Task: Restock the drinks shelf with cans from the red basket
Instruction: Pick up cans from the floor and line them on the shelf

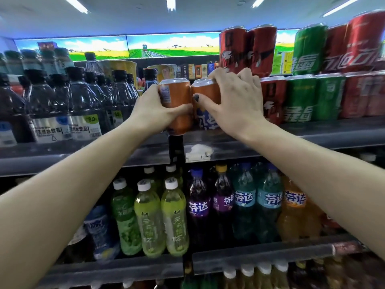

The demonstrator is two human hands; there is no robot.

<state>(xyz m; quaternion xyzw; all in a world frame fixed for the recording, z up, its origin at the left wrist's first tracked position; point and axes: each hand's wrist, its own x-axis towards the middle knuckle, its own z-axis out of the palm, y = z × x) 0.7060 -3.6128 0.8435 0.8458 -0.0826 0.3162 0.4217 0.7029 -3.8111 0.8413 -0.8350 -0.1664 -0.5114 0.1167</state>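
We are working at the upper drinks shelf, both arms raised. Our left hand is wrapping around one orange can, thumb across the front, fingers hidden behind it. Our right hand is clamping over the top and side of a second orange can, thumb pressing on its front face, fingers curling over the rim. The two cans are touching side by side at the left end of the can section, just beside the red cans. Green cans are sitting further right, with a second tier stacked above. The second can appears to be resting on the shelf; whether the first one's base is fully on the board or hanging at the divider post, we cannot tell. The red basket is not in view.

Judgement: we are in the placing step, seating a pair of cans into the open slot between the dark bottles and the red cans.

Next move, as we read it: slide both cans back and to the right until flush with the red row, keeping them upright, then release. The risk is nudging the stacked upper tier with the right knuckles.
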